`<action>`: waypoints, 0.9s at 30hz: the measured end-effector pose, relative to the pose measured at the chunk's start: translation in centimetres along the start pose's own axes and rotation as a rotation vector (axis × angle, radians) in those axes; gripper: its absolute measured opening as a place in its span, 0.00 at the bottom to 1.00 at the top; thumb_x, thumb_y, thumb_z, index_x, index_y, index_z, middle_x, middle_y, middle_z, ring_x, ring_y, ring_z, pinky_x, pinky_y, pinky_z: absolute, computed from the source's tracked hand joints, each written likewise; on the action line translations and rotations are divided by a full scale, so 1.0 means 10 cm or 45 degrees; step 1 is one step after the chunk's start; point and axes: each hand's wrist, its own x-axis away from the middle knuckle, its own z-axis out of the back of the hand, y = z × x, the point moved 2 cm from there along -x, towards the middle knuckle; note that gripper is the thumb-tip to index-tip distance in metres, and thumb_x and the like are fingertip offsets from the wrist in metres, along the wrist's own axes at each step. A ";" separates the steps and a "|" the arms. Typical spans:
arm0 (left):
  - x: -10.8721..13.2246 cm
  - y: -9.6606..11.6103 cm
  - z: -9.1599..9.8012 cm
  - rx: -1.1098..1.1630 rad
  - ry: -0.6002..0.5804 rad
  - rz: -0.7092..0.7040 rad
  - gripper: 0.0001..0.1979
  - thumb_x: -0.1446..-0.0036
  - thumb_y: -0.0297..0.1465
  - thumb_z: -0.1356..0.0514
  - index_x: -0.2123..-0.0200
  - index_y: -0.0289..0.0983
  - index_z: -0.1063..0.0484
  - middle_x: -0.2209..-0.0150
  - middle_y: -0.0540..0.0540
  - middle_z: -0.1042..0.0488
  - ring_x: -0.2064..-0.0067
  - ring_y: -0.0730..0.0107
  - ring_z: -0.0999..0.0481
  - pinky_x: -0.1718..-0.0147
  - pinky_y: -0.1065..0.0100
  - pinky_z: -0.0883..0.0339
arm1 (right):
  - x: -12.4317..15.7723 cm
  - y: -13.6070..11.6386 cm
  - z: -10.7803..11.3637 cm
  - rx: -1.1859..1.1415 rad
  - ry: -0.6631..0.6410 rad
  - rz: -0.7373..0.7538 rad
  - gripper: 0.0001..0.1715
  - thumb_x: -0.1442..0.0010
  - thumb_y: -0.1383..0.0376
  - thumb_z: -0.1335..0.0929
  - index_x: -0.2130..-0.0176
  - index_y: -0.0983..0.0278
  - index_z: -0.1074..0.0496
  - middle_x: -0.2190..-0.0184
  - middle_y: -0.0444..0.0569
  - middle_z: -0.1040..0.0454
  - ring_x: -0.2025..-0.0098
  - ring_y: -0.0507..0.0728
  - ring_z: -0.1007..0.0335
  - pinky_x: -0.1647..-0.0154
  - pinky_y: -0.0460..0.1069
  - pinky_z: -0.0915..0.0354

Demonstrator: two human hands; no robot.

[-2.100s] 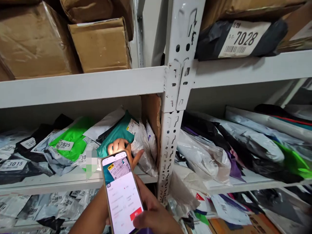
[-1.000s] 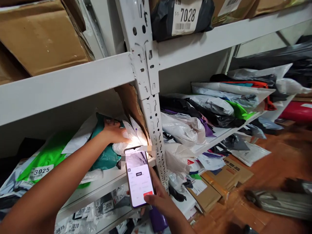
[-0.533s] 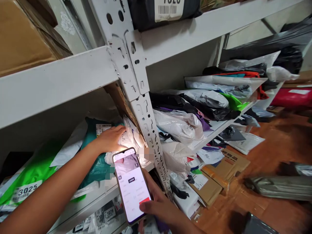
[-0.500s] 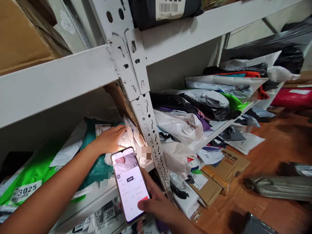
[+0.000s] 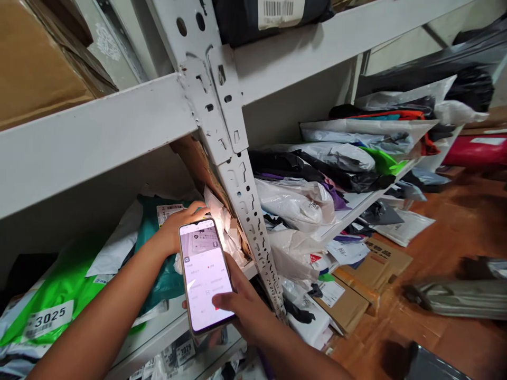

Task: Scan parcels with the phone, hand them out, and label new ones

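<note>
My right hand [image 5: 243, 303] is wrapped round a smartphone [image 5: 204, 274], its thumb on the lower part of the lit screen. The upper screen carries a camera picture of a printed label. Behind the phone, my left hand [image 5: 178, 224] grips a white plastic parcel [image 5: 214, 206] on the shelf beside the upright; the phone hides part of this hand. Bright light falls on the parcel. Under my left wrist lies a teal parcel [image 5: 158, 279] with a label. Farther left are a white parcel [image 5: 119, 240] and a green parcel [image 5: 71, 285] marked 3025.
A perforated white upright [image 5: 233, 174] divides the shelves, with a cross beam [image 5: 99, 132] above my arms. Plastic parcels [image 5: 301, 203] fill the right shelf. Cardboard boxes [image 5: 352, 301] lie lower down, by the reddish-brown floor [image 5: 447, 237]. Labelled small bags [image 5: 184, 351] sit beneath the left shelf.
The phone and my right hand have moved up and slightly left, covering more of my left hand. The camera picture on the screen now has a printed label in it.
</note>
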 end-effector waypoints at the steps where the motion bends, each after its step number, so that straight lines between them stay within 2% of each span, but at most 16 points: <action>1: 0.01 0.01 0.01 0.036 0.016 0.021 0.26 0.44 0.39 0.45 0.41 0.45 0.39 0.39 0.47 0.38 0.52 0.62 0.25 0.54 0.67 0.34 | -0.01 -0.03 -0.02 -0.001 0.014 -0.002 0.43 0.52 0.67 0.29 0.40 0.58 0.46 0.57 0.55 0.21 0.59 0.67 0.20 0.82 0.47 0.28; 6: 0.03 0.05 0.04 0.150 0.086 0.153 0.23 0.48 0.39 0.41 0.48 0.46 0.36 0.52 0.50 0.27 0.59 0.63 0.24 0.62 0.69 0.35 | -0.01 -0.13 -0.08 0.016 0.012 0.002 0.46 0.51 0.65 0.30 0.38 0.59 0.51 0.62 0.56 0.19 0.65 0.63 0.19 0.83 0.46 0.28; 11: 0.04 0.06 0.04 0.121 0.065 0.246 0.19 0.47 0.42 0.42 0.53 0.44 0.37 0.62 0.50 0.27 0.66 0.63 0.25 0.69 0.68 0.39 | -0.02 -0.14 -0.10 0.008 0.045 -0.004 0.45 0.53 0.66 0.29 0.40 0.59 0.50 0.64 0.52 0.20 0.68 0.61 0.20 0.85 0.45 0.28; 16: 0.05 0.08 0.06 0.132 0.062 0.267 0.17 0.47 0.43 0.44 0.55 0.44 0.38 0.64 0.50 0.28 0.67 0.63 0.26 0.71 0.68 0.42 | -0.03 -0.12 -0.08 0.026 0.040 0.027 0.43 0.52 0.65 0.29 0.41 0.58 0.49 0.62 0.52 0.21 0.66 0.61 0.20 0.84 0.45 0.28; 22: 0.04 0.06 0.04 0.118 0.066 0.285 0.18 0.48 0.44 0.43 0.55 0.45 0.39 0.66 0.51 0.30 0.68 0.64 0.28 0.72 0.69 0.45 | -0.03 -0.10 -0.04 0.047 0.027 0.041 0.40 0.49 0.65 0.30 0.41 0.58 0.47 0.67 0.49 0.20 0.71 0.58 0.22 0.83 0.46 0.28; 27: 0.03 0.06 0.03 0.124 0.064 0.277 0.17 0.47 0.44 0.43 0.56 0.45 0.39 0.69 0.53 0.31 0.70 0.66 0.29 0.73 0.69 0.46 | -0.03 -0.09 -0.02 0.056 0.014 0.057 0.39 0.47 0.64 0.30 0.40 0.57 0.47 0.67 0.49 0.20 0.70 0.59 0.22 0.82 0.47 0.28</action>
